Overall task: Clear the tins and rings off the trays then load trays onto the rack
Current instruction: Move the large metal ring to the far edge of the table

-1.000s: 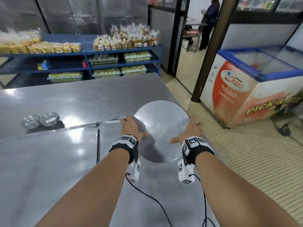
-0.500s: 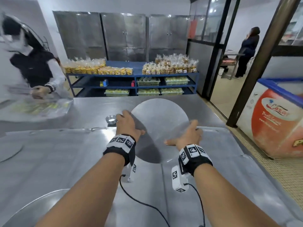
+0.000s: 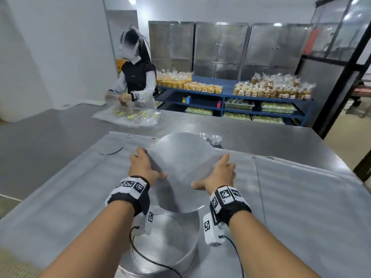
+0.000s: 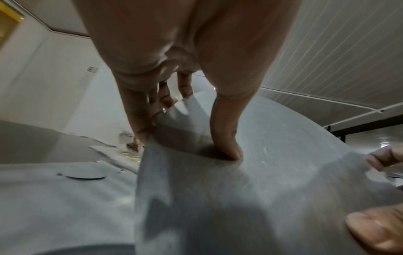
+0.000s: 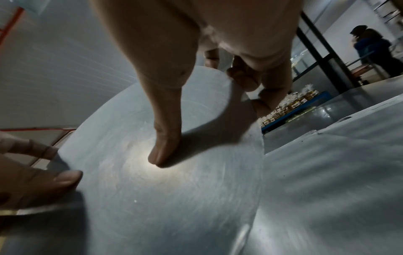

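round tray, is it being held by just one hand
No: the left hand and the right hand each grip an opposite edge of the round tray, thumbs on top.

Three round trays (image 3: 181,169), two small tins (image 3: 215,139), two hands (image 3: 143,167).

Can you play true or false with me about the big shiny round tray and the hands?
1. Both hands hold the big round silver metal tray. True: the left hand and the right hand grip opposite edges.
2. The tray has cakes on it. False: its top is bare.
3. Two small shiny metal tins sit on the steel table behind the tray. True.
4. The person in the black vest holds the tray too. False: that person works at clear bags across the table.
5. The blue shelves are empty. False: they hold bagged snacks.
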`<move>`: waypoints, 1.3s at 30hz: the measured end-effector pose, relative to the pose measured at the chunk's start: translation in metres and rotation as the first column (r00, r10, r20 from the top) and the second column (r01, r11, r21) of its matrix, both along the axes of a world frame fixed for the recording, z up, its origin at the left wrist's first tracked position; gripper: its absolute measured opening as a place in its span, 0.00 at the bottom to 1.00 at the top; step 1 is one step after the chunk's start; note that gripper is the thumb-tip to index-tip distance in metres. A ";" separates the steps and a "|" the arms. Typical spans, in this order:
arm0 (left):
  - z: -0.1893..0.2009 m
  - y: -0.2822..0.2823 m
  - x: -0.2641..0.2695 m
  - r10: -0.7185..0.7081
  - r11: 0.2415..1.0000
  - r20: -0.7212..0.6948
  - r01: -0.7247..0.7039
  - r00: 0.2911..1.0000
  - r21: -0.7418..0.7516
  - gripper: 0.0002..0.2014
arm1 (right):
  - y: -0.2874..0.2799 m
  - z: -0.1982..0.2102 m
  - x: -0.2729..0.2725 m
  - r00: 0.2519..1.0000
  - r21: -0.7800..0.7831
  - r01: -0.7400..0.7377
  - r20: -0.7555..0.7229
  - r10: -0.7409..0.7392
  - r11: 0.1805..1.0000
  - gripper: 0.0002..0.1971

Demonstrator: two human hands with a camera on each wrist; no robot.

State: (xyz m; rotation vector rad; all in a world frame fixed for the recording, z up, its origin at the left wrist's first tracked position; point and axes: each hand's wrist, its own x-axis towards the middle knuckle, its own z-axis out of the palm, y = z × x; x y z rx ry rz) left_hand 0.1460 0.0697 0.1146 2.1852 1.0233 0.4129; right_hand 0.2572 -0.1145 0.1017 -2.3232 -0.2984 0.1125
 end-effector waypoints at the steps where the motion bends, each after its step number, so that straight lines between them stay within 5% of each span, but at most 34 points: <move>1: -0.004 0.004 -0.010 0.005 1.000 -0.023 -0.005 1.000 -0.014 0.46 | 0.004 -0.003 -0.007 1.000 -0.012 -0.023 -0.012 0.023 1.000 0.56; 13: -0.058 0.027 -0.063 -0.142 0.990 -0.272 0.135 0.952 -0.046 0.52 | 0.018 -0.045 -0.047 0.978 -0.186 -0.167 -0.155 0.139 0.968 0.47; 22: -0.074 0.031 -0.069 -0.076 0.997 -0.344 0.072 0.936 -0.024 0.48 | 0.021 -0.060 -0.055 0.983 -0.191 -0.155 -0.128 0.133 0.969 0.19; 28: -0.075 0.035 -0.074 -0.077 0.997 -0.342 0.082 0.937 0.001 0.26 | 0.021 -0.061 -0.059 0.981 -0.212 -0.174 -0.119 0.151 0.962 0.17; 33: -0.081 0.036 -0.075 -0.118 0.992 -0.266 0.124 0.957 0.006 0.44 | 0.019 -0.061 -0.060 0.977 -0.220 -0.190 -0.136 0.163 0.957 0.18; 39: -0.086 0.036 -0.072 -0.095 0.987 -0.290 0.128 0.952 0.096 0.25 | 0.017 -0.059 -0.061 0.973 -0.256 -0.216 -0.136 0.186 0.942 0.11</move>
